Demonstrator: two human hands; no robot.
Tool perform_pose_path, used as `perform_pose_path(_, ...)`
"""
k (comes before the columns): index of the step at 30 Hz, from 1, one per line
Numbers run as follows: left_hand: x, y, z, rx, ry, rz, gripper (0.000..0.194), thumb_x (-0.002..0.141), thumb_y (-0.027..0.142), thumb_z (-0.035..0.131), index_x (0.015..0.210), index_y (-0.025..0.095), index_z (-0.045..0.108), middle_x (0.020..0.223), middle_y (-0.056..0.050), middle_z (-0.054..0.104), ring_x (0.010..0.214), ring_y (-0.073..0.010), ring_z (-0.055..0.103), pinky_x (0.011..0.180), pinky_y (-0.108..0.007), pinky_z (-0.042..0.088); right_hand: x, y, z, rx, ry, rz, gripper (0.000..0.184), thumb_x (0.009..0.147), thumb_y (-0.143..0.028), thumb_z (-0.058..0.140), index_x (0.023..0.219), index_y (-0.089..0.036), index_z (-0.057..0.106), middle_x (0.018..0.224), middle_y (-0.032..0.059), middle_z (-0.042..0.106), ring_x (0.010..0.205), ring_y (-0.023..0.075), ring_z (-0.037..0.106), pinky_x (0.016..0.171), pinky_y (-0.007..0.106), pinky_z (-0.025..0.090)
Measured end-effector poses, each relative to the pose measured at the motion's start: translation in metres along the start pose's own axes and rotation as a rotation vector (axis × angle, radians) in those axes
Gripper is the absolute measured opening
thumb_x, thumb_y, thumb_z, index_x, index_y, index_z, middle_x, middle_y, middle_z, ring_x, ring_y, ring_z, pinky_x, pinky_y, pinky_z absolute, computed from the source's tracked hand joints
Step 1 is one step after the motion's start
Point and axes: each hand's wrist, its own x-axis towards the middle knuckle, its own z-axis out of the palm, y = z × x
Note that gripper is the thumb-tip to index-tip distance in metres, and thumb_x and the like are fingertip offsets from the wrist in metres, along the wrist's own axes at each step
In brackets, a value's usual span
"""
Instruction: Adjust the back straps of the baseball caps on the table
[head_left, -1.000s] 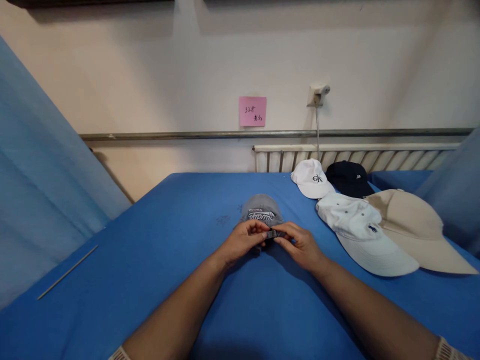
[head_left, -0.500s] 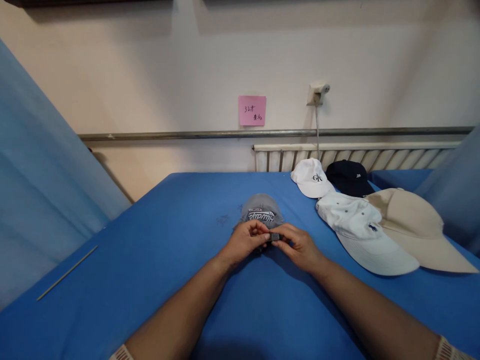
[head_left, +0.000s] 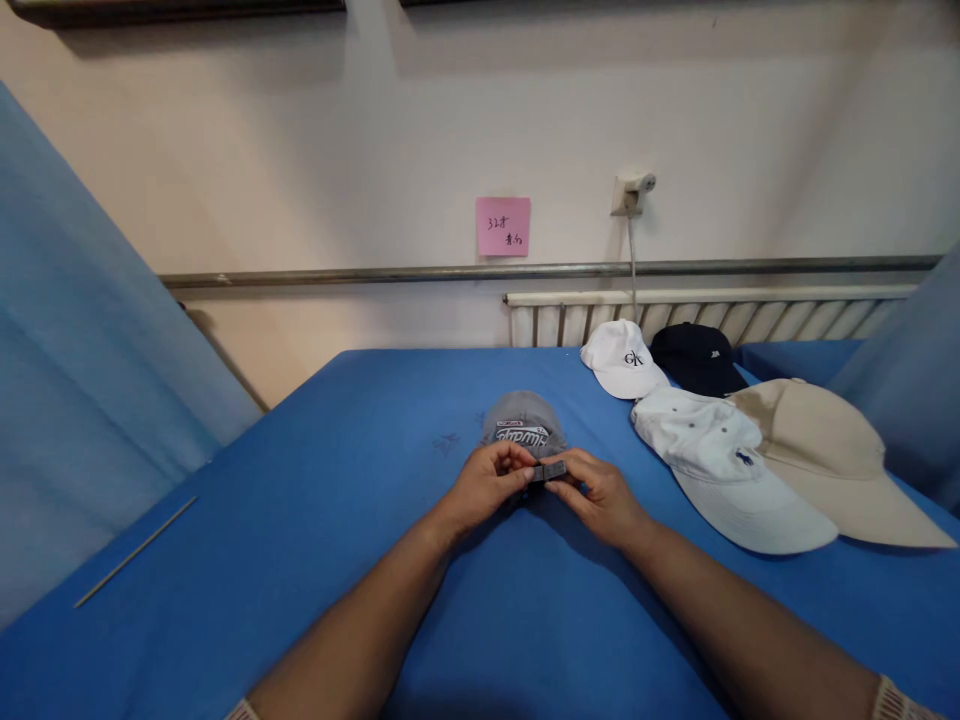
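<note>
A grey cap point(head_left: 523, 408) with white lettering lies on the blue-covered table, in front of me at the middle. At its near edge a short dark grey strap point(head_left: 553, 470) is stretched between my two hands. My left hand point(head_left: 480, 488) pinches the strap's left part between thumb and fingers. From the other side, my right hand point(head_left: 606, 497) grips the right part between thumb and forefinger. A small dark seam or loop shows on the strap between the fingertips. The rest of the cap's near side is hidden behind my hands.
To the right lie a white cap point(head_left: 621, 365), a black cap point(head_left: 694, 350), a pale cap with a small dark emblem point(head_left: 720, 460) and a beige cap point(head_left: 825, 440). A thin stick point(head_left: 135, 552) rests at the left of the blue table cover point(head_left: 300, 480). Curtains hang on both sides.
More of the strap shows between my fingertips, and its visible part reaches further left and right. My hands stay close together at the same place. The view has tilted very slightly.
</note>
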Motion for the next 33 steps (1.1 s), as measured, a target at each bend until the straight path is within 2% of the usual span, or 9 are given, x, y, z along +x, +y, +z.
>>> perform_pose_path(12,-0.002,0.001,0.003,-0.040,-0.015,0.020,0.031,0.069,0.037,0.079,0.085,0.014,0.065,0.076,-0.002,0.062,0.069,-0.0108,0.054,0.066,-0.024,0.042,0.000,-0.002,0.003,0.003,-0.027,0.002,0.022,0.090,-0.021,0.058,0.111,-0.025,0.064,0.103,0.0058,0.068,0.094,0.0194,0.066,0.083,0.035,0.054)
perform_pose_path(15,-0.003,0.003,0.003,-0.046,-0.024,0.036,0.031,0.069,0.035,0.079,0.086,0.015,0.065,0.078,-0.002,0.063,0.070,-0.0111,0.055,0.067,-0.024,0.043,-0.001,-0.002,0.003,-0.048,-0.010,0.050,0.020,0.090,-0.022,0.058,0.110,-0.023,0.062,0.096,0.0047,0.068,0.083,0.0182,0.065,0.074,0.032,0.054)
perform_pose_path(18,-0.005,0.007,0.003,-0.048,-0.029,0.041,0.029,0.068,0.033,0.080,0.086,0.015,0.066,0.080,-0.003,0.064,0.072,-0.0119,0.057,0.068,-0.025,0.044,-0.003,-0.001,0.003,-0.077,0.024,0.124,0.013,0.088,-0.025,0.060,0.100,-0.022,0.059,0.081,0.0012,0.066,0.069,0.0160,0.062,0.064,0.028,0.050)
perform_pose_path(22,-0.007,0.010,0.002,-0.046,-0.067,0.051,0.030,0.070,0.032,0.079,0.092,0.015,0.068,0.085,-0.006,0.066,0.077,-0.0141,0.059,0.072,-0.028,0.045,-0.004,0.000,0.004,-0.068,0.045,0.146,0.007,0.087,-0.025,0.061,0.090,-0.022,0.056,0.072,-0.0014,0.061,0.063,0.0147,0.058,0.061,0.027,0.047)
perform_pose_path(25,-0.007,0.008,0.003,0.032,-0.094,0.098,0.033,0.070,0.028,0.077,0.101,0.017,0.068,0.092,-0.006,0.067,0.085,-0.0164,0.059,0.079,-0.029,0.045,-0.003,-0.002,0.004,-0.068,0.030,0.097,0.004,0.087,-0.023,0.059,0.091,-0.022,0.057,0.075,-0.0007,0.059,0.065,0.0145,0.057,0.062,0.027,0.047)
perform_pose_path(27,-0.007,0.005,0.004,0.134,-0.082,0.141,0.032,0.070,0.025,0.076,0.100,0.018,0.069,0.092,-0.004,0.067,0.085,-0.0162,0.057,0.080,-0.029,0.045,-0.002,-0.004,0.003,-0.059,0.006,0.060,0.009,0.088,-0.020,0.057,0.097,-0.022,0.059,0.080,0.0008,0.060,0.067,0.0145,0.058,0.062,0.026,0.048)
perform_pose_path(30,-0.006,-0.001,0.006,0.254,-0.028,0.180,0.025,0.072,0.023,0.072,0.096,0.018,0.069,0.086,-0.002,0.065,0.079,-0.0150,0.055,0.075,-0.028,0.044,-0.001,-0.005,0.003,-0.052,-0.006,0.022,0.015,0.089,-0.019,0.055,0.102,-0.023,0.062,0.085,0.0029,0.062,0.072,0.0156,0.059,0.064,0.027,0.049)
perform_pose_path(33,-0.005,-0.002,0.007,0.294,0.011,0.182,0.024,0.073,0.023,0.070,0.095,0.017,0.068,0.081,-0.001,0.064,0.074,-0.0144,0.054,0.070,-0.026,0.043,-0.001,-0.005,0.004,-0.043,0.027,-0.010,0.015,0.091,-0.019,0.053,0.101,-0.023,0.063,0.102,0.0070,0.063,0.084,0.0179,0.062,0.072,0.030,0.053)
